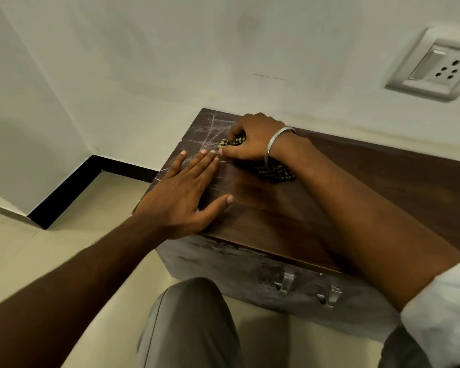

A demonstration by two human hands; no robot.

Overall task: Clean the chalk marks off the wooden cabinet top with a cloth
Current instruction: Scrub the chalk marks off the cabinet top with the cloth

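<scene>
- Cabinet top (290,208): dark wooden surface filling the centre and right of the frame, its far edge against the pale wall (170,62). It appears mostly clean at centre and right.
- Chalk marks (210,134): pale crossing lines confined to the far left corner of the top, upper centre of the frame; fainter strokes run toward the left edge, beside and under the flat hand.
- Cloth (274,170): dark checked fabric, bunched, lying on the wood at centre frame. One end shows past the knuckles of the gripping hand; the rest spills out beneath the wrist.
- Right hand (250,139): clenched around the cloth and pressed down on the surface at the edge of the chalked corner. A metal bangle (272,144) circles the wrist.
- Left hand (181,192): released, palm flat and fingers spread on the wood near the left edge, holding nothing; its fingertips lie just beside the right hand.
- Cabinet front (250,272): scuffed face in the lower centre, bearing two metal handles (284,284).
- Judged risks: a dry, bunched cloth may smear chalk into a haze rather than lift it; the flat palm rests on marked wood and could carry dust onto cleaned areas; strokes hidden under that hand may be missed; the bangle could scrape the finish on a low pass.
</scene>
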